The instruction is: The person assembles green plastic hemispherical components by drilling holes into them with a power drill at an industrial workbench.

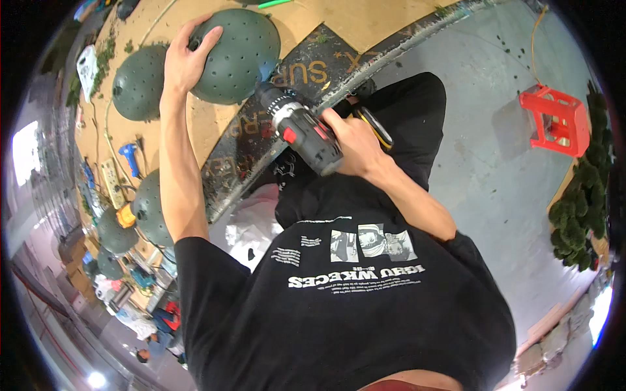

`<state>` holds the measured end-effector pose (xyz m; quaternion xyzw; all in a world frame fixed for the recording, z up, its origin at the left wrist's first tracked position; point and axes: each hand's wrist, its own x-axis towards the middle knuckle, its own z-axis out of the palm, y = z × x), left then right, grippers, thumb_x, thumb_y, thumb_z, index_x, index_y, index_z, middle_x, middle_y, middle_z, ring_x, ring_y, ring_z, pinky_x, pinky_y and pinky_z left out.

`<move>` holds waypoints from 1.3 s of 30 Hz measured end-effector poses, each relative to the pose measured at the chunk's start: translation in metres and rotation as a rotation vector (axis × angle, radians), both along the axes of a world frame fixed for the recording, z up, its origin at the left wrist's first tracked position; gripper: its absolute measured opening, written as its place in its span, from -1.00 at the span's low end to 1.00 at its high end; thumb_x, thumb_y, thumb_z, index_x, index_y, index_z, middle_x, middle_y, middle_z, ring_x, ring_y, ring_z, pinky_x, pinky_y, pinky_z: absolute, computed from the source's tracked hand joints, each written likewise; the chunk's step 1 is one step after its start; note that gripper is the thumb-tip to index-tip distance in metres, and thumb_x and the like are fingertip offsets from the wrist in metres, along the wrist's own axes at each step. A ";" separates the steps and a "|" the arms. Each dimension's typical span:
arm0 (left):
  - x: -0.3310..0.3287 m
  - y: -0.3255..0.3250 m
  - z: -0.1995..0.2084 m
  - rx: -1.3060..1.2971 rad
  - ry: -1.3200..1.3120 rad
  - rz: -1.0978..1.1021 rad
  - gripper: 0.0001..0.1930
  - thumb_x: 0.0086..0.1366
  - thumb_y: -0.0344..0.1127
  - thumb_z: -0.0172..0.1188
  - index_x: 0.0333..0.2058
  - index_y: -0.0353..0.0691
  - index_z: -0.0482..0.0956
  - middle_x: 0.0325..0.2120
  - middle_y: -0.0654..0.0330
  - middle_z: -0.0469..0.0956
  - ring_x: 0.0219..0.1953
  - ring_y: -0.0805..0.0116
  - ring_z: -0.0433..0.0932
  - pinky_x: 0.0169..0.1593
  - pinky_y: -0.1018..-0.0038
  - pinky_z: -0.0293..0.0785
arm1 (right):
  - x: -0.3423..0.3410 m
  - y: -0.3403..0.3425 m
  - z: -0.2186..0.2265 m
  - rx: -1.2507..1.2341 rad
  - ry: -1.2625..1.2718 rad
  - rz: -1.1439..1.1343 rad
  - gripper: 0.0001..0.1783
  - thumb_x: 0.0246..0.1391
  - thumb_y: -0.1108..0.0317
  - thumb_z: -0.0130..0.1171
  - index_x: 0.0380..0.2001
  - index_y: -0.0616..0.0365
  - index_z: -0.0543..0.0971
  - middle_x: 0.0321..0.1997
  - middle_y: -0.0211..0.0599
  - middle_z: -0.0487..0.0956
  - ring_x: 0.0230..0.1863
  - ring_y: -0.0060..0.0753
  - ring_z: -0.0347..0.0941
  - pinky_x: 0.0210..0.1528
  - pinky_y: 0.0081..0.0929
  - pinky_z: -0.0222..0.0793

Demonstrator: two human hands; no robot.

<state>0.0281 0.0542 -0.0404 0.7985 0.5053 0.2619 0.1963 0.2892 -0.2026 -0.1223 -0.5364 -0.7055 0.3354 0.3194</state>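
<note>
A dark green perforated dome [238, 62] rests on the workbench at the upper middle. My left hand [186, 58] grips its left side, with the thumb and fingers spread around a larger hole. In my right hand [357, 144] is a black and grey cordless drill [303, 133], held by its handle. The drill's front end points at the dome's lower right edge; whether a bit touches the dome I cannot tell. Another green dome [137, 85] lies just left of my left wrist.
The tan workbench [313, 14] has a dark printed sheet [244, 140] along its near edge. Farther left are a blue glue gun [129, 158], a power strip [112, 184] and more domes [153, 208]. A red plastic stool [557, 120] and artificial greenery [580, 212] stand at right.
</note>
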 end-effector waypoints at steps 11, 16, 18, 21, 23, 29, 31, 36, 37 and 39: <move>0.014 0.005 0.009 0.103 0.004 0.030 -0.51 0.30 -0.04 0.38 0.10 -0.18 0.63 0.04 0.07 0.63 0.09 0.26 0.58 0.18 0.38 0.44 | 0.065 -0.073 0.027 -0.140 0.287 -0.102 -0.56 -0.09 0.37 0.38 -0.09 0.19 0.52 -0.34 0.02 0.63 -0.30 0.14 0.62 -0.26 -0.22 0.48; 0.009 -0.028 0.012 0.420 0.256 0.324 -0.45 0.22 0.20 0.37 -0.29 -0.27 0.58 -0.25 -0.06 0.54 -0.15 -0.11 0.55 -0.07 0.07 0.49 | 0.062 -0.070 0.020 -0.103 0.310 -0.114 -0.61 -0.14 0.43 0.45 -0.23 0.25 0.52 -0.43 -0.17 0.58 -0.46 -0.27 0.55 -0.32 -0.45 0.43; -0.003 -0.036 0.015 0.409 0.378 0.350 -0.42 0.24 0.23 0.33 -0.49 -0.30 0.60 -0.37 -0.12 0.55 -0.22 -0.13 0.55 -0.16 0.04 0.49 | 0.054 -0.066 0.029 -0.062 0.326 -0.097 -0.63 -0.12 0.47 0.41 -0.20 0.24 0.52 -0.43 -0.15 0.59 -0.45 -0.19 0.56 -0.30 -0.44 0.44; 0.014 -0.039 0.022 0.303 0.413 0.280 -0.39 0.32 0.27 0.18 -0.52 -0.26 0.63 -0.48 -0.06 0.60 -0.32 -0.08 0.62 -0.23 0.02 0.53 | 0.049 -0.065 0.027 0.020 0.293 -0.124 -0.64 -0.07 0.54 0.36 -0.15 0.25 0.53 -0.48 -0.18 0.60 -0.49 -0.23 0.56 -0.28 -0.45 0.47; 0.018 -0.036 0.021 0.319 0.426 0.270 -0.41 0.34 0.28 0.13 -0.35 -0.22 0.70 -0.42 -0.05 0.65 -0.23 -0.08 0.66 -0.15 0.06 0.59 | 0.052 -0.069 0.019 0.045 0.302 -0.073 -0.59 -0.05 0.53 0.37 -0.08 0.30 0.54 -0.38 -0.20 0.66 -0.39 -0.23 0.63 -0.24 -0.41 0.49; 0.014 -0.021 0.014 0.236 0.348 0.224 -0.40 0.36 0.30 0.09 -0.30 -0.20 0.70 -0.36 -0.03 0.68 -0.20 -0.06 0.68 -0.12 0.08 0.60 | 0.057 -0.048 0.027 0.134 0.083 0.094 -0.50 -0.07 0.53 0.39 0.01 0.30 0.56 -0.26 -0.15 0.69 -0.27 -0.15 0.66 -0.14 -0.39 0.51; 0.019 -0.023 0.033 0.074 0.447 0.183 -0.42 0.36 0.31 0.07 -0.29 -0.15 0.72 -0.39 -0.03 0.71 -0.26 -0.05 0.72 -0.22 0.03 0.63 | 0.053 -0.042 0.032 0.041 0.220 0.067 -0.52 -0.08 0.51 0.40 -0.02 0.28 0.55 -0.28 -0.13 0.68 -0.28 -0.12 0.66 -0.15 -0.40 0.51; 0.000 -0.020 0.025 0.150 0.400 0.215 -0.42 0.31 0.29 0.17 -0.48 -0.19 0.65 -0.55 0.02 0.66 -0.39 -0.04 0.69 -0.28 0.11 0.59 | 0.045 -0.029 0.030 0.022 0.353 0.004 -0.60 -0.08 0.52 0.38 -0.12 0.25 0.54 -0.40 -0.13 0.63 -0.36 -0.01 0.64 -0.25 -0.40 0.50; 0.002 -0.018 0.023 0.172 0.349 0.191 -0.42 0.32 0.23 0.23 -0.51 -0.27 0.57 -0.60 -0.05 0.56 -0.45 -0.13 0.60 -0.36 0.12 0.48 | 0.045 -0.032 0.029 -0.004 0.384 -0.017 -0.61 -0.08 0.52 0.37 -0.12 0.24 0.54 -0.41 -0.13 0.62 -0.37 0.01 0.64 -0.26 -0.40 0.50; 0.008 -0.013 0.022 0.163 0.348 0.162 -0.42 0.33 0.21 0.22 -0.51 -0.29 0.54 -0.62 -0.06 0.54 -0.47 -0.14 0.57 -0.38 0.12 0.45 | 0.049 -0.035 0.019 -0.037 0.390 -0.051 -0.62 -0.08 0.52 0.36 -0.13 0.23 0.53 -0.40 -0.14 0.63 -0.37 0.02 0.63 -0.25 -0.39 0.50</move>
